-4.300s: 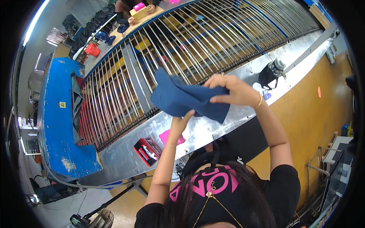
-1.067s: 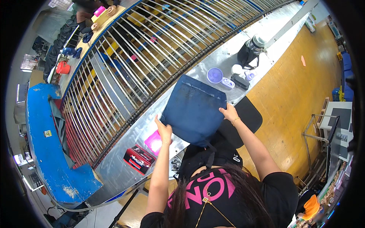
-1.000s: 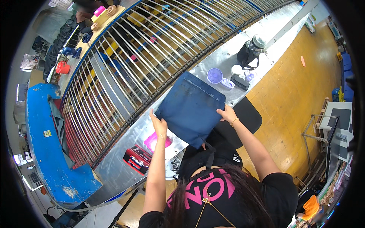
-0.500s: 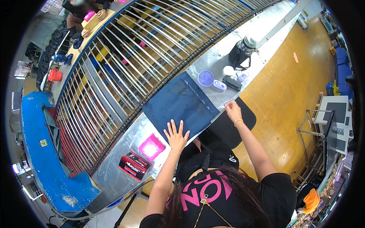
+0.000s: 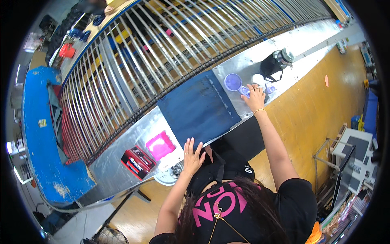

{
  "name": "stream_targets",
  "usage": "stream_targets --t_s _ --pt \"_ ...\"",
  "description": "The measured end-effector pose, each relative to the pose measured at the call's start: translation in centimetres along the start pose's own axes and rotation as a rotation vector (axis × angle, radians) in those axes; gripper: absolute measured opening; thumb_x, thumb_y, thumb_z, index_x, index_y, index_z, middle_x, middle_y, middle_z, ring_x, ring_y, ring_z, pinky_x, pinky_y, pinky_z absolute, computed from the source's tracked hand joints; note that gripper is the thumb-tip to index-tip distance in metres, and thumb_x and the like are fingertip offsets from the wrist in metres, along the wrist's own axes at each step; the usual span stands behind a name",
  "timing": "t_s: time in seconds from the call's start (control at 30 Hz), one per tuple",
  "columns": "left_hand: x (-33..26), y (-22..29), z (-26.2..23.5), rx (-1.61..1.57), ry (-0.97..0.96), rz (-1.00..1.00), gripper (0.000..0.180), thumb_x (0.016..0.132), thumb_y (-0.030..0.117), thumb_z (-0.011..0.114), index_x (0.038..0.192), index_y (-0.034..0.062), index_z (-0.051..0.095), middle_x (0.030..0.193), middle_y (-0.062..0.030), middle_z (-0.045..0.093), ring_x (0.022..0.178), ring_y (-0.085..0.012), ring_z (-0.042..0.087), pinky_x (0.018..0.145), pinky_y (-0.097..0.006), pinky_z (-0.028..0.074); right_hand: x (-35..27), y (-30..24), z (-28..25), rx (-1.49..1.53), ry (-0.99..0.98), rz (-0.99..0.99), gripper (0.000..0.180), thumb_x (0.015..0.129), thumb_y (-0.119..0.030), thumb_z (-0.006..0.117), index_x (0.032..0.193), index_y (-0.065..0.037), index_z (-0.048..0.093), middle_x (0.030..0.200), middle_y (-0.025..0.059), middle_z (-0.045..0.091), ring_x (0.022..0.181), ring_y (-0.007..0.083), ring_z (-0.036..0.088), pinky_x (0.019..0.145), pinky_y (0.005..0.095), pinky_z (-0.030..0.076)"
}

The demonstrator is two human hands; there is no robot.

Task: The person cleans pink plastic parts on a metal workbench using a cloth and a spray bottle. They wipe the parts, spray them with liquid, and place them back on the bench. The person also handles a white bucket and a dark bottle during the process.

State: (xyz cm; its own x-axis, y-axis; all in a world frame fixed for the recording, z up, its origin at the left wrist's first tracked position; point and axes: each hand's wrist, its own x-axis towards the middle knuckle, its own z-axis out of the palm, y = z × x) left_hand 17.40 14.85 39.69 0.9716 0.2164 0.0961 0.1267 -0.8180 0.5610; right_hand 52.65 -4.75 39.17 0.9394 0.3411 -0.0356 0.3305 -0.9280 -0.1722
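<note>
A dark blue cloth (image 5: 199, 109) lies spread flat on the metal table (image 5: 118, 156), its far edge against the rack of metal rods (image 5: 162, 53). My left hand (image 5: 192, 151) rests with fingers spread on the cloth's near edge. My right hand (image 5: 255, 97) reaches to the right of the cloth and touches small pale purple objects (image 5: 245, 91) beside a round purple lid (image 5: 232, 81). Neither hand holds the cloth.
A pink pad (image 5: 160, 145) and a red-and-black box (image 5: 138, 162) lie on the table left of the cloth. A black bottle with a silver cap (image 5: 276, 63) stands to the right. A blue machine frame (image 5: 40, 134) is at the left, a wooden floor (image 5: 308, 118) at the right.
I held the blue cloth up in both hands, then laid it flat on the table. My right hand has left the cloth and moved right to the small purple objects.
</note>
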Motion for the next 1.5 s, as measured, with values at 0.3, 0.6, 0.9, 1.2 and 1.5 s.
stream_targets --t_s 0.3,0.6,0.9,1.2,1.5 --pt "-13.0 -1.1 -3.8 0.183 0.272 -0.465 0.063 0.083 0.016 0.071 0.139 0.0122 0.042 0.136 -0.0229 0.039 0.124 -0.0419 0.041 0.103 -0.054 0.033 -0.5 -3.3 2.1 -0.106 0.074 0.026 0.065 0.072 -0.033 0.076 0.130 -0.022 0.049 0.133 0.0070 0.046 0.119 0.0332 0.047 0.088 0.0539 0.043" --pt "-7.1 -7.1 -12.4 0.421 0.524 -1.257 0.124 0.065 0.058 0.081 0.155 0.0139 0.009 0.153 -0.0318 0.016 0.139 -0.0489 0.022 0.106 -0.063 0.027 -6.4 -14.3 1.5 0.155 0.136 -0.262 0.055 0.074 -0.023 0.073 0.124 -0.023 0.050 0.127 0.0069 0.047 0.114 0.0349 0.047 0.089 0.0529 0.039" --pt "-7.1 -12.5 -16.2 0.237 0.301 -1.452 0.125 0.063 0.047 0.083 0.155 0.0343 0.000 0.128 -0.0352 0.046 0.114 -0.0496 0.054 0.095 -0.057 0.044 -16.6 -18.5 1.1 0.281 -0.093 -0.442 0.050 0.074 -0.019 0.072 0.122 -0.022 0.055 0.125 0.0078 0.048 0.115 0.0310 0.046 0.091 0.0470 0.038" --pt "-3.3 -7.8 -21.7 0.093 0.433 -0.982 0.122 0.061 0.033 0.085 0.156 0.0206 0.010 0.124 -0.0326 0.049 0.113 -0.0456 0.054 0.100 -0.052 0.042 -20.3 -15.0 -1.5 0.462 -0.208 -0.333 0.048 0.079 -0.015 0.069 0.124 -0.017 0.054 0.127 0.0111 0.048 0.114 0.0328 0.047 0.094 0.0455 0.040" --pt "11.1 0.0 -11.4 -0.240 0.147 -0.753 0.128 0.062 0.044 0.085 0.156 0.0175 0.002 0.122 -0.0311 0.050 0.116 -0.0451 0.052 0.100 -0.050 0.042 -14.9 -18.6 -4.6 1.448 -0.540 -0.047 0.047 0.101 -0.037 0.051 0.136 -0.006 0.050 0.128 0.0147 0.059 0.119 0.0240 0.056 0.103 0.0323 0.041"
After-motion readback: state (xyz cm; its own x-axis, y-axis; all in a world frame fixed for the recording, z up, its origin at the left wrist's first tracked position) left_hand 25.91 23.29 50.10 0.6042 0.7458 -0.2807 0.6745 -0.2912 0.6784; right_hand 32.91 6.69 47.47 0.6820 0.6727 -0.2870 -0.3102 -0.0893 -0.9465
